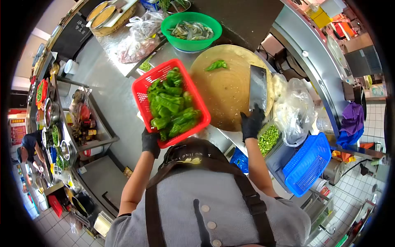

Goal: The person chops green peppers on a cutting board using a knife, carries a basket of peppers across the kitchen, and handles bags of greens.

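Observation:
My left hand [150, 142], in a black glove, grips the near left corner of a red plastic basket [137, 88]. The basket is tilted and holds a heap of green peppers [168, 101]. On the right, my right hand [252, 123], also gloved in black, is at the handle end of a cleaver [258, 88] and covers the handle. The cleaver's broad blade lies flat on the right side of a round wooden chopping board [218, 96]. One loose green pepper [217, 65] rests near the board's far edge, among scattered pale seeds.
Beyond the board stands a green basin [166, 31] of what look like small fish. Chopped green pieces [268, 140] lie below the board at right, beside clear plastic bags [294, 111] and a blue basket [308, 164]. Another person [31, 148] works at far left.

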Demonstrator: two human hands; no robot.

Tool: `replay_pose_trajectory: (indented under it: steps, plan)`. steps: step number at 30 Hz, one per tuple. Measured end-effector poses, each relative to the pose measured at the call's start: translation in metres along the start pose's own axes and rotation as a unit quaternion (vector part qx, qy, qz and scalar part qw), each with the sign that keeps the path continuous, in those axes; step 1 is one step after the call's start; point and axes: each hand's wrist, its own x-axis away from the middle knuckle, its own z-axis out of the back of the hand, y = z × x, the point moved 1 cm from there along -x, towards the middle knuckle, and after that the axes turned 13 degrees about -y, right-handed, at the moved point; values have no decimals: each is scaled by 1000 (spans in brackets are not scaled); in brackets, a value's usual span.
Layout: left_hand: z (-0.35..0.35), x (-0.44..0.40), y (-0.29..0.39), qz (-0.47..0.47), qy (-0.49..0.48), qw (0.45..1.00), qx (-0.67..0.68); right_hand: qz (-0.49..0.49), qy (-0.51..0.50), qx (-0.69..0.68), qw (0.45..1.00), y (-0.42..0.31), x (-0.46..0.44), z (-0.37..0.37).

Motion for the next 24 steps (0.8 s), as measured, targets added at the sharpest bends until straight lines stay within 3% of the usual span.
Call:
replay_pose_trajectory:
  steps: [2, 3, 6, 9, 11, 13, 15, 16, 17, 19, 22, 24]
  plan:
    - [15, -2, -15, -10, 17, 999, 28, 224, 23, -70, 972, -33, -37, -9]
    - [22, -5, -17, -19, 24, 999, 41, 258, -27, -62, 964, -55, -67, -20]
    - [18, 4, -4, -12, 30, 997, 72, 367, -1, 48, 929, -119, -142, -37]
    - [31, 5, -13, -56, 29, 994, 86, 338, -249, 104, 902, -102, -183, -75]
    - [55, 5, -24, -51, 20, 997, 54, 375, -239, 74, 892, -68, -159, -67]
    - [46, 12, -10, -34, -4, 997, 74, 413, -203, 129, 878, -39, -116, -38]
    - [53, 13, -8, -28, -24, 997, 72, 236, -96, -24, 967, -25, -73, 0]
    - [58, 13, -5, -29, -32, 997, 70, 144, -33, -101, 984, -19, -52, 11]
    - [60, 11, -2, -26, -40, 997, 68, 126, 77, 59, 987, 13, -32, -1]
    - [64, 12, 0, -17, -51, 996, 65, -64, -102, 123, 985, -2, 6, 21]
    - [74, 7, 6, 45, -50, 997, 45, -171, -90, 9, 981, 25, 22, -5]
    - [76, 6, 7, 9, -63, 997, 41, -217, -126, -64, 966, 27, 17, 2]
